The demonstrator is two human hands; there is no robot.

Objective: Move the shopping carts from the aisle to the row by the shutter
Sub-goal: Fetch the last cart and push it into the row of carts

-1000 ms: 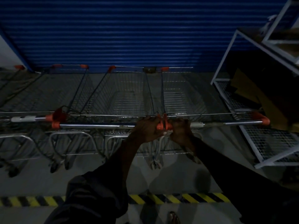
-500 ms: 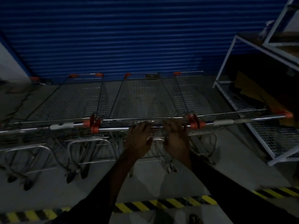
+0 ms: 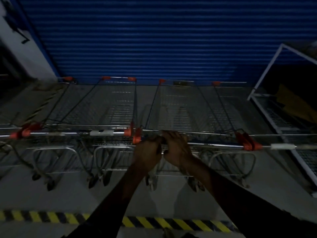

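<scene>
**Both hands on a cart handle at the shutter row**

We have both hands curled round the handle bar [image 3: 214, 145] of one shopping cart [image 3: 180, 107]. Our left hand [image 3: 148, 152] and right hand [image 3: 176, 148] sit side by side, knuckles up. They are so close that in this dim light we cannot tell whether they touch. They grip the bar toward its left end, just right of an orange end cap [image 3: 136, 138]. The cart's wire basket runs straight ahead of the hands, and its far end stands near the foot of the blue shutter [image 3: 154, 40].

To the left of the hands a neighbouring cart [image 3: 109, 107] stands parallel to ours, its handle just beside our bar, with more carts beyond it. To the right of the hands another cart [image 3: 240, 109] stands alongside, and past it a white wire rack [image 3: 267, 103] leans into view.

Behind the hands, under our forearms, a yellow-and-black striped line [image 3: 171, 223] crosses the grey floor [image 3: 68, 194].
</scene>
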